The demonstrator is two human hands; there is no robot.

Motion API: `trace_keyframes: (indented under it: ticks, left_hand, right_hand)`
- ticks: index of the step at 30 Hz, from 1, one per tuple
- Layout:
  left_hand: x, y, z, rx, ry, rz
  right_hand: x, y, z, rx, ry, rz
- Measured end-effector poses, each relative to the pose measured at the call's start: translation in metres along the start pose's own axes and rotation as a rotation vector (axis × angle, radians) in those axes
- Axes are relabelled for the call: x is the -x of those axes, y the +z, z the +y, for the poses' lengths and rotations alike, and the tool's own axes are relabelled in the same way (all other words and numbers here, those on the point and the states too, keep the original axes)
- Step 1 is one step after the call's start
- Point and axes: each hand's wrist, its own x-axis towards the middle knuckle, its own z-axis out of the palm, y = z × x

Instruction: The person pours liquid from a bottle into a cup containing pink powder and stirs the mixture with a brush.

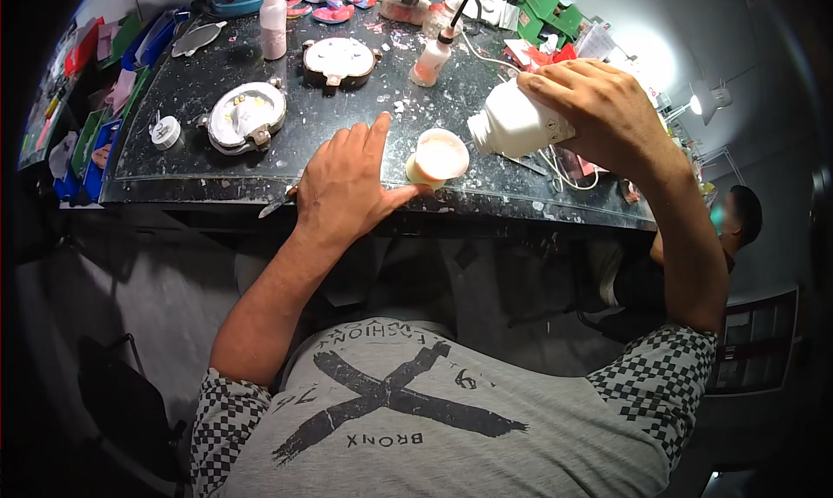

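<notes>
On the dark, debris-flecked bench (195, 167), near its front edge: small pale tapered cup (416, 170), standing, pinkish-white matter inside.
Bottle: round-shouldered white plastic bottle (521, 121), held up right of the cup, tilted, neck pointing left beside the cup's rim (touching or apart, cannot tell).
Right hand: bare right hand (599, 108) reaching over from the right; grip closed round the bottle's body, fingers along its upper side.
Left hand: bare left hand (343, 181), back upward; grip spread wide, thumb well out from the fingers, nothing seen grasped. Thumb tip at the foot of the cup; contact uncertain.
Blade: slim hand tool with a metal blade (276, 206), partly hidden by the left hand.
Plaster: two round metal flasks with white plaster-like fill, one left (252, 121), one farther back (334, 60). Round white cap (165, 134) left of the nearer.
Pink: tall pale-pink bottle (273, 25); small clear bottle with pink liquid (427, 68), behind the cup.
Bench back: blue appliance with red knobs (239, 3); green plastic bins (551, 16) toward the right.
</notes>
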Motion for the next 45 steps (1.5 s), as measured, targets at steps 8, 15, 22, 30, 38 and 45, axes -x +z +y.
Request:
trace_keyframes:
  ticks: [8, 15, 22, 30, 38, 45]
  left_hand:
    - [0.000, -0.001, 0.003, 0.006, 0.020, 0.042]
    - [0.000, -0.006, 0.003, -0.012, 0.029, 0.034]
    - [0.001, -0.004, 0.001, 0.025, 0.028, 0.016]
    - [0.001, 0.000, -0.001, 0.064, 0.008, 0.032]
    - [0.000, 0.000, 0.000, 0.078, 0.007, 0.030]
    - [0.001, -0.001, 0.000, 0.070, 0.001, 0.020]
  right_hand:
    - [0.006, 0.012, -0.004, -0.043, -0.026, 0.019]
    - [-0.011, 0.012, -0.008, -0.035, -0.061, 0.048]
    - [-0.023, 0.013, -0.002, -0.008, -0.084, 0.067]
    - [-0.024, 0.010, 0.004, 0.014, -0.046, 0.050]
    - [-0.024, 0.010, 0.004, 0.029, -0.044, 0.044]
    - [-0.030, 0.006, -0.001, 0.033, -0.076, 0.047]
